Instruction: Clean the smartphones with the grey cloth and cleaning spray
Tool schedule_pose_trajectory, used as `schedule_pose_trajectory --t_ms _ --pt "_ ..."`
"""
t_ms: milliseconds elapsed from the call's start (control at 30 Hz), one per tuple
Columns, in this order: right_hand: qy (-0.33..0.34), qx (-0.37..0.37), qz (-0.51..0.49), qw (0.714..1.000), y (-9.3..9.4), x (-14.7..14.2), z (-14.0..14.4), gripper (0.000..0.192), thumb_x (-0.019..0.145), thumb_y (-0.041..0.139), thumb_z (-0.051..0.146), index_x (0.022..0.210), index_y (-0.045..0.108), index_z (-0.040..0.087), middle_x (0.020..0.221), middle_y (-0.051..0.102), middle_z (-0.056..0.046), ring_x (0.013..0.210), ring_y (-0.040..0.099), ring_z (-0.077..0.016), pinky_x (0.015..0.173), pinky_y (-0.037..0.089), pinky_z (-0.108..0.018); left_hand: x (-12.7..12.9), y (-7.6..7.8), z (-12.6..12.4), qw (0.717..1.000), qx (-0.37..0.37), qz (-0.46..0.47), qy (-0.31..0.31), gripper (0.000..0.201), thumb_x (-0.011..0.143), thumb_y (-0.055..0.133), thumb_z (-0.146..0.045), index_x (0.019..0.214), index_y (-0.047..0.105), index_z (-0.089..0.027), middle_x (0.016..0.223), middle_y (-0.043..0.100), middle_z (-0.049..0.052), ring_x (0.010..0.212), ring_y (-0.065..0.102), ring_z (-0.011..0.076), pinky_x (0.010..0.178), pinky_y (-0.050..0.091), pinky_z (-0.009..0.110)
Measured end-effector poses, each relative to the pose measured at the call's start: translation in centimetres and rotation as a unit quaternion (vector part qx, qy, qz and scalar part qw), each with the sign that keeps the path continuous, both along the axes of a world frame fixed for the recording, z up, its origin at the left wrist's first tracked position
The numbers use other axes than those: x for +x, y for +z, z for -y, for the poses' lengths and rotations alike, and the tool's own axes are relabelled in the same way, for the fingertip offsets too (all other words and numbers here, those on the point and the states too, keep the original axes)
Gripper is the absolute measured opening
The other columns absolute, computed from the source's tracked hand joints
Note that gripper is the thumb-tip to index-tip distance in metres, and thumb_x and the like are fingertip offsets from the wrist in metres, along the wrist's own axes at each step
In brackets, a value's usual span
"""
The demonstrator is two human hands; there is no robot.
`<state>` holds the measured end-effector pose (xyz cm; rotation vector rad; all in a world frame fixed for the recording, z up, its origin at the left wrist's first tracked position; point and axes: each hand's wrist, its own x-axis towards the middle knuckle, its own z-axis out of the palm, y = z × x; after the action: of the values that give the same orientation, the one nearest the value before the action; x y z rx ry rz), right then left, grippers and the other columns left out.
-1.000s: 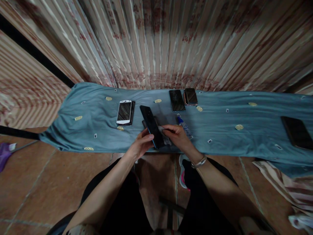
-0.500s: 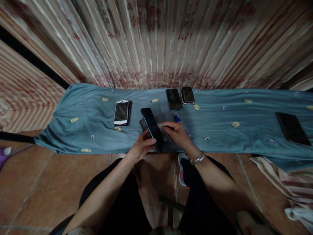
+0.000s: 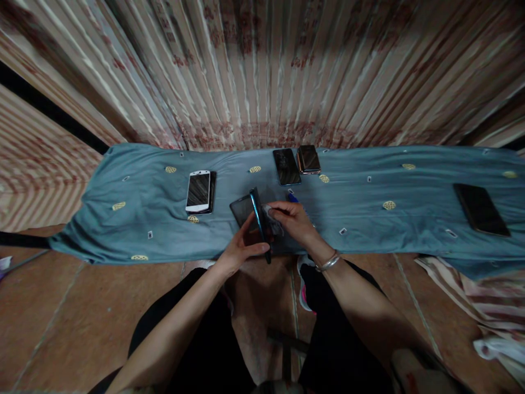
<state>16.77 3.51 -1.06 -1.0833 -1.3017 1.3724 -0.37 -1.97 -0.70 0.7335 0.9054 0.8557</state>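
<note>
The left hand [image 3: 241, 246] grips a dark phone [image 3: 259, 223] on edge above the near rim of the blue-clothed surface [image 3: 369, 219], while the right hand [image 3: 293, 219] pinches a small wipe [image 3: 272, 214] against its face. This looks like mid-wipe cleaning; finishing likely calls for steady strokes along the glass. A white phone [image 3: 199, 190] lies left of the dark one.

Blue-clothed bench [image 3: 123, 219], white phone [image 3: 198, 191], dark phones [image 3: 286, 166]

The phone [image 3: 259, 221] in my left hand [image 3: 240, 249] is glossy dark glass with a shiny blue edge, and the small wipe [image 3: 271, 217] under my right hand [image 3: 293, 221] looks like soft, matt cloth. Beneath both hands lies a smooth blue-grey cloth [image 3: 348, 219] with a faint sheen. On my right wrist the bracelet [image 3: 327, 262] is polished metal.
</note>
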Motion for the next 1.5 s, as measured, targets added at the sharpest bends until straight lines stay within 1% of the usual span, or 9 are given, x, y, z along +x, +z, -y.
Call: schedule_pose_trajectory --t_ms 267,333,467,533,733,900,1133,1367,1500 --pt "-0.013 -0.005 -0.015 1.000 0.0 0.0 -0.4 0.019 0.070 0.068 0.033 0.080 0.079 0.020 0.077 0.074 0.000 0.070 0.063 -0.0146 0.072 0.050 -0.029 0.3 0.4 0.2 1.000 -0.019 0.003 -0.008 0.081 0.056 0.088 -0.033 0.125 0.049 -0.016 0.111 0.071 0.013 0.102 0.069 0.0320 0.085 0.056 0.047" --pt "-0.011 -0.014 -0.016 1.000 0.0 0.1 -0.5 0.020 0.069 0.070 0.033 0.081 0.079 0.020 0.076 0.073 0.000 0.068 0.063 -0.0143 0.070 0.049 -0.028 0.3 0.5 0.2 1.000 -0.024 0.011 -0.012 0.085 0.057 0.087 -0.033 0.128 0.046 -0.015 0.113 0.070 0.015 0.103 0.068 0.0330 0.083 0.057 0.047" --pt "-0.007 -0.025 -0.024 0.999 -0.2 0.1 -0.7 0.022 0.069 0.071 0.035 0.082 0.079 0.020 0.075 0.073 0.000 0.068 0.062 -0.0141 0.069 0.049 -0.028 0.3 0.6 0.3 0.999 -0.030 0.030 -0.010 0.104 0.059 0.086 -0.034 0.144 0.028 -0.018 0.112 0.071 0.015 0.103 0.069 0.0333 0.079 0.058 0.045" --pt "-0.006 -0.026 -0.024 0.999 -0.3 0.1 -0.8 0.023 0.068 0.071 0.036 0.082 0.078 0.020 0.075 0.073 0.000 0.069 0.062 -0.0145 0.068 0.049 -0.028 0.3 0.5 0.3 0.999 -0.031 0.039 -0.011 0.106 0.061 0.086 -0.034 0.146 0.025 -0.019 0.110 0.072 0.015 0.102 0.069 0.0328 0.079 0.058 0.045" --pt "-0.004 -0.030 -0.034 0.999 -0.6 0.0 -1.0 0.024 0.068 0.073 0.038 0.082 0.078 0.020 0.077 0.074 -0.001 0.071 0.064 -0.0154 0.069 0.051 -0.029 0.3 0.1 0.4 0.998 -0.030 0.050 -0.010 0.082 0.061 0.085 -0.034 0.129 0.043 -0.016 0.110 0.072 0.016 0.100 0.070 0.0332 0.080 0.058 0.047" --pt "-0.003 -0.036 -0.030 0.999 -0.6 -0.1 -1.1 0.024 0.069 0.072 0.039 0.083 0.078 0.020 0.079 0.075 -0.001 0.074 0.065 -0.0165 0.071 0.051 -0.030 0.5 0.2 0.6 0.998 -0.032 0.052 -0.007 0.070 0.063 0.084 -0.034 0.121 0.049 -0.016 0.113 0.071 0.016 0.101 0.070 0.0334 0.083 0.058 0.049" --pt "-0.016 -0.028 -0.031 0.999 -0.7 -0.3 -1.3 0.023 0.069 0.070 0.037 0.082 0.077 0.020 0.081 0.075 -0.001 0.079 0.066 -0.0179 0.078 0.051 -0.031 0.5 0.1 0.5 0.998 -0.035 0.045 -0.002 0.071 0.064 0.084 -0.035 0.122 0.048 -0.018 0.120 0.068 0.017 0.097 0.071 0.0312 0.077 0.059 0.044" --pt "-0.087 -0.018 -0.042 0.995 -1.2 0.4 -2.1 0.025 0.070 0.072 0.040 0.086 0.076 0.021 0.086 0.075 -0.001 0.081 0.067 -0.0188 0.080 0.052 -0.032 0.5 0.0 0.4 0.998 -0.038 0.057 -0.005 0.082 0.065 0.084 -0.034 0.133 0.042 -0.018 0.123 0.067 0.019 0.095 0.071 0.0312 0.072 0.058 0.042" --pt "-0.098 0.002 0.015 0.995 -1.2 1.0 -2.4 0.020 0.072 0.069 0.037 0.082 0.076 0.022 0.082 0.075 -0.001 0.079 0.066 -0.0185 0.076 0.051 -0.031 0.5 -0.1 0.5 0.998 -0.039 0.048 -0.007 0.079 0.065 0.083 -0.035 0.131 0.044 -0.016 0.122 0.067 0.021 0.093 0.072 0.0308 0.072 0.058 0.041"
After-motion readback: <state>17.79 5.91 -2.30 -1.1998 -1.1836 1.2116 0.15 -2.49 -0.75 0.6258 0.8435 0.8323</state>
